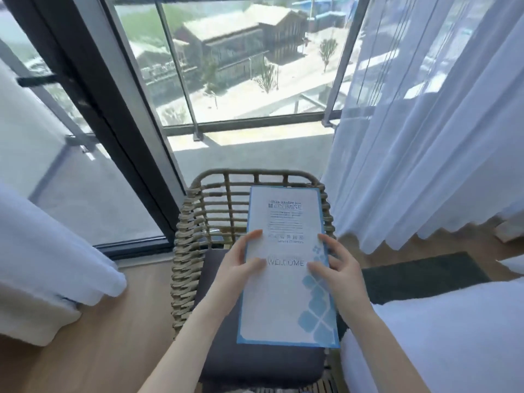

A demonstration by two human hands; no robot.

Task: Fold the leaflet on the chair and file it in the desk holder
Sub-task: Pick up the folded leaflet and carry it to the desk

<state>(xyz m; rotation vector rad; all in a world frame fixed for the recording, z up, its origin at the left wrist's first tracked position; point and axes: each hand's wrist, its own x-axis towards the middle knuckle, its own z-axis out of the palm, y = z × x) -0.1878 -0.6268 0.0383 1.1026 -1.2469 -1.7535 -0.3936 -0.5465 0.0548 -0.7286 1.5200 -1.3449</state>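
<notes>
The leaflet sits above the chair, its near end over the dark cushion and its far end against the woven back, at 12 o'clock from the person. The left hand clamps the left edge, thumb on the face; the right hand clamps the right edge likewise. A blue margin along the right side suggests a second panel beneath, so the fold appears made or nearly made; this cannot be confirmed. Judged step: closing and squaring the fold. The next move calls for pressing the crease, then carrying the leaflet to the holder. No desk or holder is in view. The small print is blurred; only "WELCOME" reads clearly.
</notes>
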